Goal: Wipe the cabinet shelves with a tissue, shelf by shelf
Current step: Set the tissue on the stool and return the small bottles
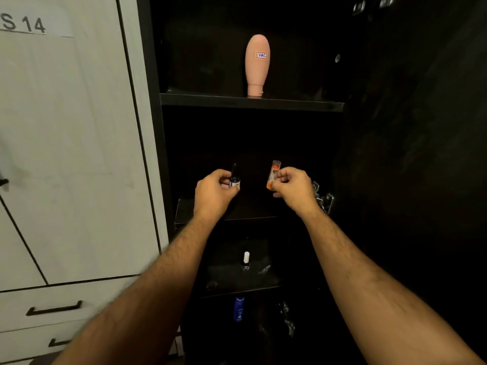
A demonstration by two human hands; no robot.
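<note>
**Ana:** What did the hands have?

**Ben:** The left hand [214, 189] had its fingers curled round a small dark glass bottle with a black cap [234, 178]. The right hand [291, 187] pinched a little clear tube with orange inside [273, 175]. Both were held up over the black middle shelf [184, 210] of the dark cabinet.

**Ana:** Where was the tissue?

**Ben:** I could not see one anywhere. So no wiping could start yet.

**Ana:** What could have gone wrong?

**Ben:** The tube was tilted and held only by fingertips, so it might have slipped and dropped. Both hands were full, so picking up a tissue would have been hard. The tall pink plastic bottle [257, 65] stood upside down on its small cap on the top shelf [303, 103]. A bump could have knocked it over.
</note>
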